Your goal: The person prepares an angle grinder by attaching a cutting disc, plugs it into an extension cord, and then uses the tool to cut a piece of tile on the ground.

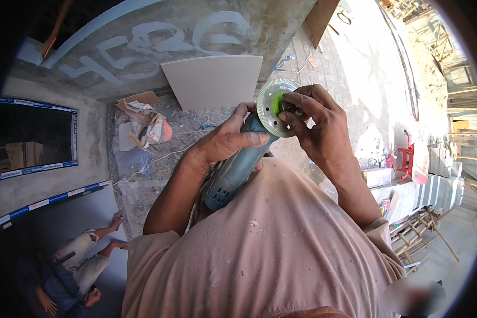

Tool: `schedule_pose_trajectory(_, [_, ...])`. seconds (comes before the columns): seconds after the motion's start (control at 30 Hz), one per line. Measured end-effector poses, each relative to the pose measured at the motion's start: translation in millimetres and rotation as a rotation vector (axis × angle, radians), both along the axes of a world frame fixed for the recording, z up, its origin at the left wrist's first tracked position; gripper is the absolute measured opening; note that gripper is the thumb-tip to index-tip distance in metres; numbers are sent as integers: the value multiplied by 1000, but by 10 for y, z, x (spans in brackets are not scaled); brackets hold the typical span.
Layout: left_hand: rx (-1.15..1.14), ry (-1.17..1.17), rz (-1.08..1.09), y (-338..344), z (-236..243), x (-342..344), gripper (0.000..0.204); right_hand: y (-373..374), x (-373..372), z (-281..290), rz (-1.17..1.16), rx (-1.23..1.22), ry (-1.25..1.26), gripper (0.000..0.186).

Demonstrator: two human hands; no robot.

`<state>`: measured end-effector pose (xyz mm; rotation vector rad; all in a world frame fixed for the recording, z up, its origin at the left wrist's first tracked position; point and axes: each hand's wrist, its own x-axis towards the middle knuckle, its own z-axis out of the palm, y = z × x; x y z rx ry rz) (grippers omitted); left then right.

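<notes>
On teal grinder point(237, 170), green-centred disc point(265, 107)

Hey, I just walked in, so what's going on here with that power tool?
Someone is handling a teal angle grinder close against their shirt. Their left hand grips its body, while the right hand has thumb and fingers on a dark piece at the centre of the toothed cutting disc. Beyond, a pale panel leans against the wall, and another person appears seated at the lower left.
</notes>
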<state>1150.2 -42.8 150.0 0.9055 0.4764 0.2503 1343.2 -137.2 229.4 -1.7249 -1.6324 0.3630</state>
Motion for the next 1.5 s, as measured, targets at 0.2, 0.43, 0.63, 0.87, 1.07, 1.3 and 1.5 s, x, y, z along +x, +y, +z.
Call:
schedule_pose_trajectory(0.2, [3,17,-45,14,35,-22,72,32,14,46,-34,-23,-223,28])
schedule_pose_trajectory(0.43, [-32,13,-62,13,2,18,74,2,71,31,-34,-5,-167,36])
schedule_pose_trajectory(0.63, [-41,2,-59,42,-47,43,76,28,135,0,-9,-21,-106,31])
schedule_pose_trajectory(0.87, [-51,-9,-81,101,-13,93,80,67,149,-34,-131,-21,-154,31])
schedule_pose_trajectory(1.07, [-29,-28,-66,160,-5,131,82,116,213,-30,-67,-65,-110,36])
schedule_pose_trajectory(1.3, [-22,-25,-87,293,-19,127,82,182,175,-74,-90,-2,-19,31])
schedule_pose_trajectory(1.5, [-45,-33,-74,369,-38,117,85,227,148,-121,-162,6,-47,44])
